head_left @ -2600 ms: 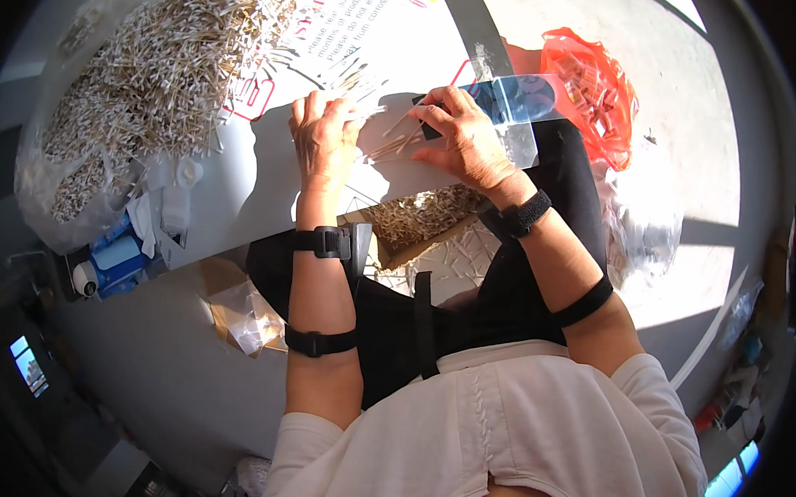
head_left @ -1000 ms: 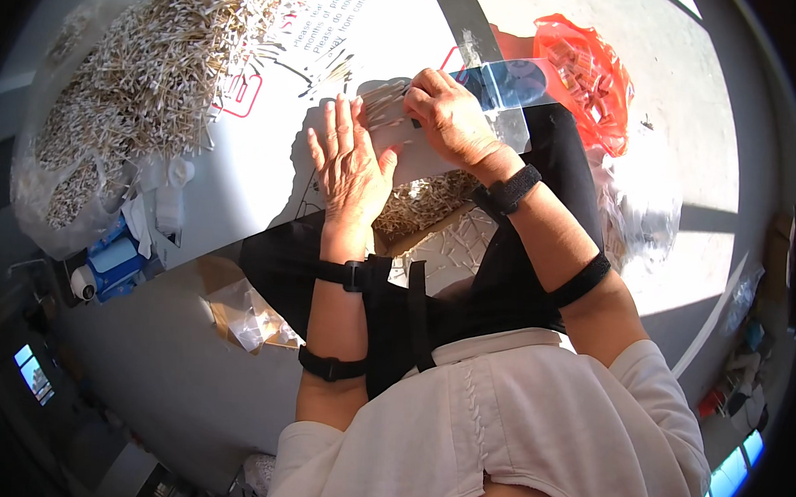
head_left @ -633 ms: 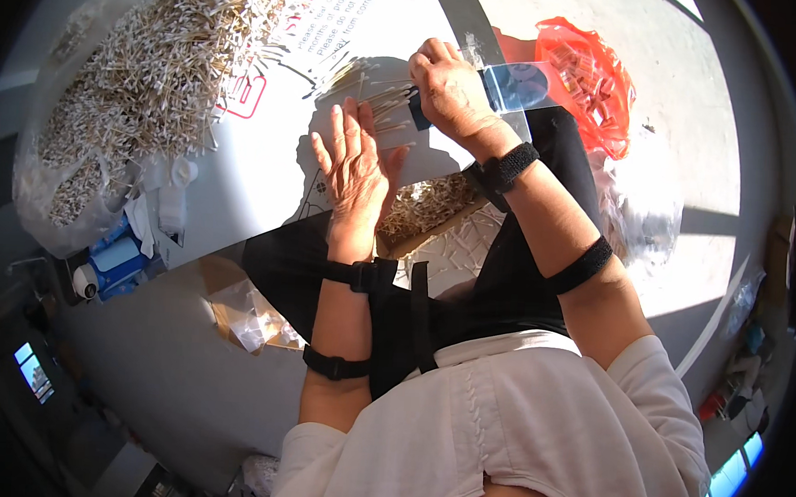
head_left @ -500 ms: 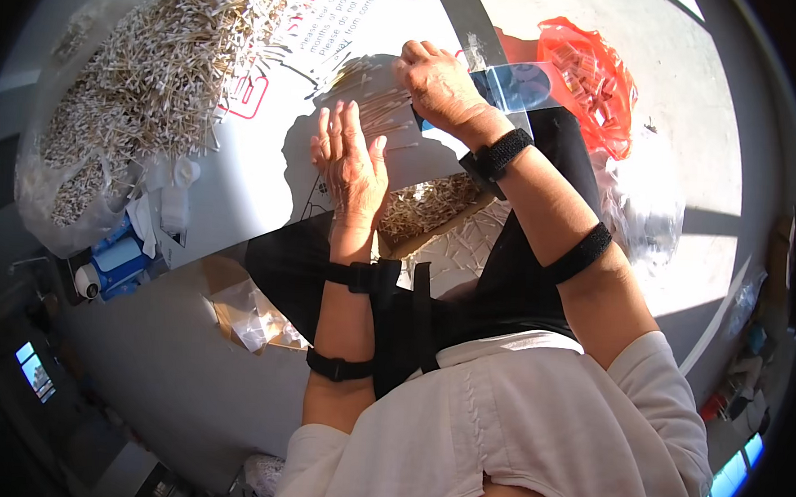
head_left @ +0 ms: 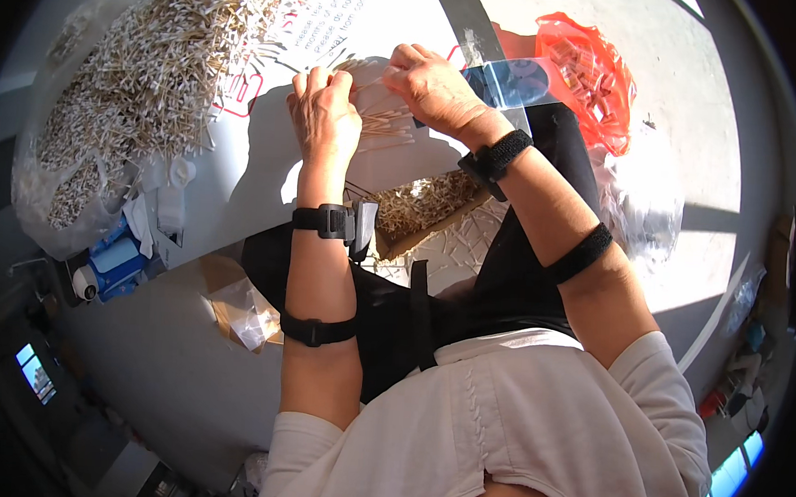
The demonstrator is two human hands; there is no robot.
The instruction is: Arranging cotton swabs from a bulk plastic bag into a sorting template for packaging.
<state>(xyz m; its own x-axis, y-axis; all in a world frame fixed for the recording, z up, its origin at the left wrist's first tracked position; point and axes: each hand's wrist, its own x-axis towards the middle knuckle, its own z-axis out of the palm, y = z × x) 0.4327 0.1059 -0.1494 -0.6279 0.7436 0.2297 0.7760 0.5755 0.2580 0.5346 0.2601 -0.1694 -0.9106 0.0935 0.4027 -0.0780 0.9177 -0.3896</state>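
My left hand (head_left: pixel 327 114) is over the white printed tabletop (head_left: pixel 267 165), its fingers bent down and drawn together; what they hold, if anything, is hidden. To its right, my right hand (head_left: pixel 435 90) has its fingertips pressed together, and what lies in them cannot be made out. Between and below both hands, loose cotton swabs (head_left: pixel 387 122) lie spread in a rough row. A large heap of cotton swabs (head_left: pixel 169 65) spills from a clear plastic bag (head_left: pixel 36 202) at the left. Clear bluish plastic boxes (head_left: pixel 515 82) lie beside my right wrist.
Below the table edge, near my lap, stands a cardboard box (head_left: pixel 407 247) holding more swabs. A red plastic bag (head_left: pixel 595 88) with small packs sits at the right, a clear bag (head_left: pixel 643 203) below it. A blue-and-white packet (head_left: pixel 114 261) is at the table's left corner.
My left hand has moved up and left, and its stretched fingers have bent down. My right hand has shifted slightly left, its fingers still closed.
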